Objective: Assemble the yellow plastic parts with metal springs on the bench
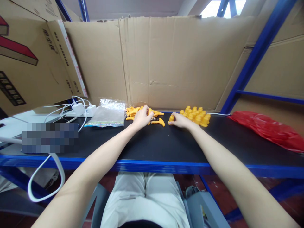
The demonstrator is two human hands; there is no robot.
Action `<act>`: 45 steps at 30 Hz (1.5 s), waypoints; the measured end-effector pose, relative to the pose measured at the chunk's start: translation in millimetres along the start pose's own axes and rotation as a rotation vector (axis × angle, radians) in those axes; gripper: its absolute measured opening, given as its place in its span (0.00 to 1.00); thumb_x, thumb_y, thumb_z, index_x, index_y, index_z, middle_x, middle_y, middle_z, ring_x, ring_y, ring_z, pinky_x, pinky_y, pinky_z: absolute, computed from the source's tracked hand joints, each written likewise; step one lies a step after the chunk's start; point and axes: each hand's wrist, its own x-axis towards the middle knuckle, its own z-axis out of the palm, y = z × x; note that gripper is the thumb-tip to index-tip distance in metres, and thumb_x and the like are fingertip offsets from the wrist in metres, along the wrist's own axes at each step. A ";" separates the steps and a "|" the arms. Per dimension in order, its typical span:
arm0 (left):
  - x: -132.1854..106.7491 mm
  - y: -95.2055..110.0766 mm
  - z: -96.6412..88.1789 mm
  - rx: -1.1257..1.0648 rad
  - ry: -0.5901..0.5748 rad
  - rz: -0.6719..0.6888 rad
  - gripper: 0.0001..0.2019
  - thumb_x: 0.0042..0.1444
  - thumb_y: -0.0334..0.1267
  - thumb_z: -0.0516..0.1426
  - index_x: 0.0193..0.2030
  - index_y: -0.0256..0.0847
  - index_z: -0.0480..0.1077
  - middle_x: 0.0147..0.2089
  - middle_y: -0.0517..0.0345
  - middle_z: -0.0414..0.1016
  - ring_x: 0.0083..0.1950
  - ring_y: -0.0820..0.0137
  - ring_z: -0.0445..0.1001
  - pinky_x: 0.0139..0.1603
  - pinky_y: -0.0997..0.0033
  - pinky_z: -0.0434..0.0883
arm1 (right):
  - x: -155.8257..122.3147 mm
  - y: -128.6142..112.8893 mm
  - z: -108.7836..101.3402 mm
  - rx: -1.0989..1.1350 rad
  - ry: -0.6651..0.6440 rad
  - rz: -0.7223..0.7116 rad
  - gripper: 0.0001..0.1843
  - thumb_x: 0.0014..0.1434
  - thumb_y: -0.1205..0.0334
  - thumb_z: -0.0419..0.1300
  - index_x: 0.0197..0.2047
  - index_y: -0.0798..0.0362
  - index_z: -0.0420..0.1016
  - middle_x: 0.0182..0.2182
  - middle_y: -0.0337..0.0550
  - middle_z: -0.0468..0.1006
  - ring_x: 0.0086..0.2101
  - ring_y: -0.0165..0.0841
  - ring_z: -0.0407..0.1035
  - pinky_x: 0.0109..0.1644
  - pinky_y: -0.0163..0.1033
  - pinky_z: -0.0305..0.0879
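**Yellow cup (171,118) gripped as pile of yellow handles (131,110) is covered by a hand**

Near the center of the frame, the small yellow cup is gripped between the fingers of the right hand (180,120) at the dark table (163,145); whether it is lifted from the surface cannot be told. Just left of center, the pile of yellow handles, with metal chains (155,118) showing among them, is covered by the left hand (142,118). Its fingers are curled down over the pile, but whether a piece is gripped cannot be made out. One curved handle (161,122) is seen at the pile's right edge, in the gap between the two hands.

Right of center, a cluster of yellow cups (196,114) is grouped close together, wider ends down, just beyond the right hand. A red plastic bag (268,128) is spread along the table at the right edge of the frame. To the left of the handles, a clear plastic bag (108,114) is laid flat, with white chargers (78,109) and looped cables (83,118) seen beside it. The table is backed by a tall cardboard sheet (180,63), and the upper left is filled by a printed cardboard box (30,76).
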 end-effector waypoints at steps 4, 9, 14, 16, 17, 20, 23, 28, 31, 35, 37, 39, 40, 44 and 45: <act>4.3 -2.3 -5.8 -0.316 0.126 -0.038 0.07 0.51 0.37 0.52 0.37 0.42 0.59 0.23 0.65 0.65 0.25 0.73 0.66 0.31 0.73 0.63 | -0.6 -0.9 -0.6 0.009 0.024 0.006 0.11 0.54 0.60 0.60 0.39 0.55 0.65 0.36 0.46 0.75 0.34 0.34 0.68 0.37 0.35 0.60; 9.8 3.4 -13.2 -0.619 0.229 -0.112 0.09 0.49 0.31 0.50 0.39 0.42 0.58 0.19 0.68 0.59 0.22 0.76 0.64 0.28 0.76 0.62 | -1.6 -3.3 -1.0 0.023 0.057 0.009 0.11 0.53 0.60 0.60 0.39 0.53 0.65 0.36 0.44 0.75 0.34 0.34 0.68 0.36 0.35 0.59; 12.2 9.1 -20.5 -0.822 0.203 -0.250 0.08 0.50 0.29 0.46 0.37 0.42 0.59 0.17 0.68 0.59 0.18 0.78 0.59 0.20 0.80 0.57 | -2.7 -6.8 -2.4 0.048 0.070 -0.052 0.11 0.51 0.60 0.62 0.37 0.53 0.66 0.36 0.43 0.75 0.35 0.34 0.68 0.36 0.35 0.60; 12.8 7.2 -20.3 -0.876 0.144 -0.299 0.09 0.50 0.29 0.46 0.39 0.42 0.59 0.18 0.67 0.60 0.17 0.78 0.59 0.17 0.81 0.54 | -2.5 -8.4 -2.8 0.052 0.077 -0.100 0.11 0.50 0.61 0.62 0.36 0.53 0.67 0.37 0.43 0.76 0.36 0.34 0.69 0.38 0.35 0.61; 13.0 5.6 -19.3 -0.895 0.119 -0.319 0.10 0.50 0.30 0.46 0.39 0.42 0.59 0.19 0.67 0.62 0.17 0.78 0.59 0.17 0.81 0.53 | -2.3 -9.2 -2.8 0.052 0.082 -0.123 0.10 0.50 0.62 0.63 0.37 0.54 0.68 0.37 0.44 0.76 0.37 0.34 0.69 0.39 0.35 0.61; 12.7 0.4 -14.1 -0.926 0.059 -0.386 0.12 0.47 0.30 0.48 0.40 0.41 0.59 0.24 0.65 0.66 0.15 0.80 0.59 0.15 0.79 0.55 | -1.5 -11.0 -2.3 0.044 0.098 -0.179 0.11 0.50 0.64 0.62 0.39 0.54 0.71 0.38 0.44 0.75 0.39 0.35 0.69 0.43 0.36 0.62; 10.9 -3.6 -8.6 -0.911 -0.008 -0.457 0.14 0.43 0.29 0.49 0.40 0.40 0.59 0.28 0.65 0.66 0.13 0.81 0.58 0.15 0.77 0.56 | -1.0 -11.5 -1.1 0.041 0.107 -0.223 0.13 0.51 0.64 0.62 0.42 0.54 0.72 0.41 0.46 0.75 0.42 0.35 0.69 0.47 0.38 0.62; 8.9 -8.4 -4.5 -0.948 -0.070 -0.488 0.17 0.39 0.29 0.48 0.40 0.41 0.59 0.29 0.64 0.68 0.14 0.79 0.58 0.18 0.73 0.59 | 0.1 -10.6 1.3 0.036 0.103 -0.253 0.15 0.51 0.64 0.62 0.44 0.57 0.74 0.44 0.50 0.75 0.45 0.37 0.69 0.50 0.38 0.61; 9.8 -10.3 -4.1 -1.055 -0.069 -0.486 0.19 0.37 0.28 0.49 0.41 0.41 0.59 0.27 0.65 0.68 0.14 0.79 0.59 0.18 0.74 0.60 | 1.5 -9.3 2.6 0.035 0.111 -0.266 0.15 0.51 0.64 0.63 0.44 0.55 0.75 0.44 0.48 0.75 0.45 0.37 0.69 0.50 0.38 0.62; 11.6 -12.1 -2.6 -1.186 -0.059 -0.488 0.19 0.37 0.28 0.50 0.40 0.39 0.59 0.24 0.65 0.68 0.13 0.78 0.60 0.15 0.76 0.58 | 4.2 -6.1 4.7 0.054 0.148 -0.316 0.15 0.51 0.64 0.63 0.43 0.56 0.75 0.41 0.48 0.76 0.42 0.37 0.70 0.48 0.40 0.63; 12.1 -13.2 -1.2 -1.210 -0.053 -0.481 0.19 0.36 0.27 0.51 0.40 0.38 0.59 0.24 0.64 0.69 0.13 0.77 0.60 0.15 0.77 0.57 | 5.5 -4.6 5.9 0.074 0.173 -0.346 0.14 0.51 0.63 0.63 0.42 0.55 0.75 0.39 0.48 0.76 0.40 0.37 0.70 0.47 0.40 0.64; 12.2 -14.1 0.1 -1.215 -0.048 -0.477 0.19 0.36 0.27 0.50 0.40 0.38 0.59 0.24 0.64 0.69 0.14 0.77 0.60 0.14 0.77 0.57 | 6.3 -3.7 6.8 0.099 0.193 -0.370 0.14 0.51 0.63 0.63 0.42 0.55 0.75 0.39 0.48 0.76 0.40 0.37 0.70 0.46 0.41 0.64; 12.2 -14.3 0.5 -1.210 -0.047 -0.479 0.19 0.36 0.27 0.50 0.40 0.38 0.59 0.24 0.64 0.69 0.14 0.77 0.60 0.15 0.77 0.58 | 6.6 -3.4 7.1 0.111 0.201 -0.379 0.14 0.50 0.63 0.63 0.42 0.56 0.75 0.40 0.49 0.76 0.40 0.38 0.70 0.46 0.41 0.64; 11.2 -12.0 0.0 -1.176 -0.049 -0.498 0.18 0.38 0.27 0.50 0.41 0.38 0.60 0.27 0.62 0.70 0.15 0.77 0.62 0.17 0.75 0.61 | 6.5 -2.7 6.1 0.144 0.242 -0.427 0.14 0.51 0.63 0.62 0.43 0.54 0.75 0.41 0.48 0.75 0.41 0.38 0.70 0.48 0.44 0.64; 10.9 -10.8 -0.7 -1.170 -0.049 -0.504 0.18 0.39 0.27 0.50 0.41 0.38 0.60 0.28 0.62 0.70 0.16 0.77 0.62 0.18 0.75 0.62 | 6.3 -2.6 5.5 0.148 0.251 -0.444 0.14 0.51 0.63 0.62 0.43 0.53 0.75 0.41 0.48 0.75 0.41 0.38 0.70 0.48 0.45 0.64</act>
